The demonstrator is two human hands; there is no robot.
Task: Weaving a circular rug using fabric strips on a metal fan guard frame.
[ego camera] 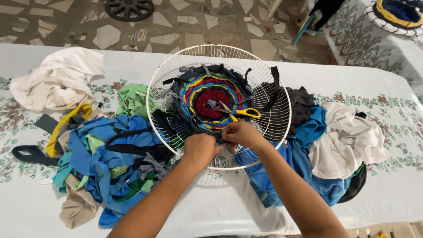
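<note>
A round white wire fan guard point(264, 75) lies on the table with a woven circle of cloth strips point(211, 83) in its middle: dark red core, then yellow, blue, red and dark outer rings. Yellow-handled scissors point(240, 112) rest on the weave. My left hand point(200, 149) and my right hand point(240, 133) meet at the near edge of the weave, both pinching a dark blue cloth strip point(219, 137) against the wires. The fingertips are hidden among the cloth.
A heap of blue, green, yellow and grey cloth scraps point(101, 163) lies left of the guard; a white cloth point(57, 81) sits further back. Blue, white and black garments point(335, 141) pile up on the right. The table point(396, 194) has a flowered cover. A dark wheel point(129, 9) lies on the floor.
</note>
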